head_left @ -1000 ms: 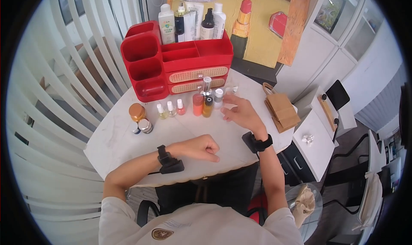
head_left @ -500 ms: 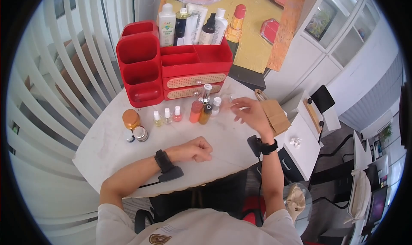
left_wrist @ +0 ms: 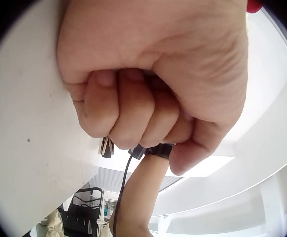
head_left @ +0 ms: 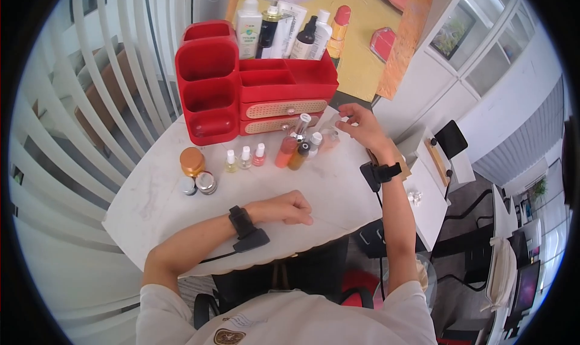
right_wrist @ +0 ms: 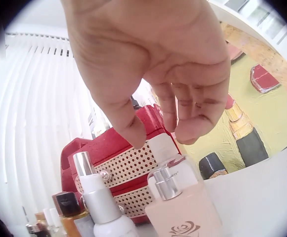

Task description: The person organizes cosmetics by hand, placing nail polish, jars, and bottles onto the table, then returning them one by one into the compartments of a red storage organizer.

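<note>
My left hand [head_left: 284, 208] rests on the white tabletop in a loose fist, its fingers folded toward the palm with nothing visible in them. Out over the right back of the table reaches my right hand [head_left: 364, 129], fingers bent and spread from the thumb. Below it in the right wrist view stands a pale pink perfume bottle [right_wrist: 185, 215] with a silver sprayer and a rose print. A white pump bottle [right_wrist: 104, 202] is beside it. In the head view a coral bottle [head_left: 286, 153] and an amber bottle [head_left: 298, 156] stand left of the hand.
A red organizer [head_left: 208, 79] with woven-front drawers stands at the back, holding several tall bottles. Small nail polish bottles [head_left: 244, 159] line up before it. An amber jar [head_left: 192, 161] and two silver-lidded jars [head_left: 206, 182] sit at left. A lipstick painting [head_left: 362, 61] stands behind.
My right hand has moved farther back and to the right, away from the clustered bottles toward the perfume bottle. The left hand keeps its place on the table; the head view has shifted slightly.
</note>
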Motion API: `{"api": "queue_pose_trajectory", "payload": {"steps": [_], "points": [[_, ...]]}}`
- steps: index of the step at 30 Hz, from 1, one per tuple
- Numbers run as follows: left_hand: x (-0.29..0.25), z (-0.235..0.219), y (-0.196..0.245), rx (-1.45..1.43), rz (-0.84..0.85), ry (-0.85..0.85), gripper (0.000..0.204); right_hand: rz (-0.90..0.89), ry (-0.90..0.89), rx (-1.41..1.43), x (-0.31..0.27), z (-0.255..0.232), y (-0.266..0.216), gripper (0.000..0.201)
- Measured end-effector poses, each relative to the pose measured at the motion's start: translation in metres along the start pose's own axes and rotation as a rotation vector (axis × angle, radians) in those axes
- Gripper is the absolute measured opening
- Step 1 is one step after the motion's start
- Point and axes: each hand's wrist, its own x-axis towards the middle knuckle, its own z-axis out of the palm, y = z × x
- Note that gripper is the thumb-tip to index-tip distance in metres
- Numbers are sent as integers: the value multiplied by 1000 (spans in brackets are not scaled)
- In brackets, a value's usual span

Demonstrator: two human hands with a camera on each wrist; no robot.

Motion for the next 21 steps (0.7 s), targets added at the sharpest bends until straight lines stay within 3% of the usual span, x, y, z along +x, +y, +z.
{"api": "queue_pose_trajectory", "payload": {"steps": [3,8,10,11,17,21], "points": [[-2,1,2,44,-10,19,50,-55,9,-27,5,3,8,41],[-1,3,2,14,27,21,48,-110,90,-39,-5,-1,-27,37],[-1,3,2,0,24,23,48,-167,83,273,-15,-1,-53,31],[-1,4,4,0,22,14,47,-166,71,282,-20,0,-68,31],[-2,4,3,1,27,19,45,-462,-320,84,-43,33,-151,25],[-1,3,2,16,14,19,43,-479,-445,168,-35,72,-174,23]]}}
